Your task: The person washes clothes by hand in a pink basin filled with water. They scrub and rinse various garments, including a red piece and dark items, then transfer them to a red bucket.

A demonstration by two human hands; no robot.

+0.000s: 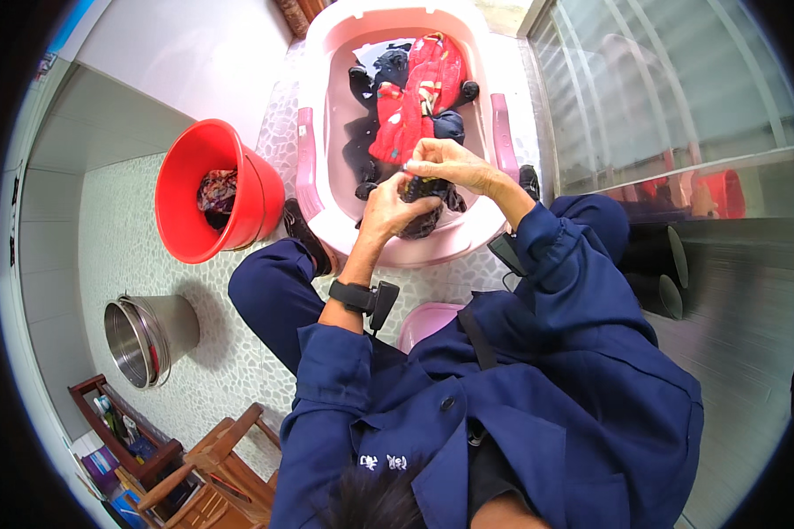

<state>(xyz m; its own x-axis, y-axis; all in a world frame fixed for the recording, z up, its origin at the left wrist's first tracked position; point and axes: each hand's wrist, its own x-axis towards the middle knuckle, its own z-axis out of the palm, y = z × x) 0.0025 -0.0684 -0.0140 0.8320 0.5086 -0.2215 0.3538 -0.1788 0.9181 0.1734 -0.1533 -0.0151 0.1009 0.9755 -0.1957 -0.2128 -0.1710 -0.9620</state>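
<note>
My left hand (387, 210) grips a dark wet cloth (421, 226) with small colored marks, near the front rim of a pink plastic tub (430, 252). Just above it, my right hand (455, 162) pinches the upper edge of that cloth, its fingertips close to my left ones. The exact spot of the pinch is partly hidden by the fingers. Farther back in the tub lies a bright red patterned garment (390, 125). Around it are black and dark blue clothes (448, 125), partly in water.
Left of the tub stands a red bucket (264, 188) with patterned cloth (217, 190) inside. A steel bucket (182, 324) is below it. Wooden chair (228, 449) is at the lower left. A glass-paneled door (668, 86) is on the right. A pink stool (427, 324) shows between my legs.
</note>
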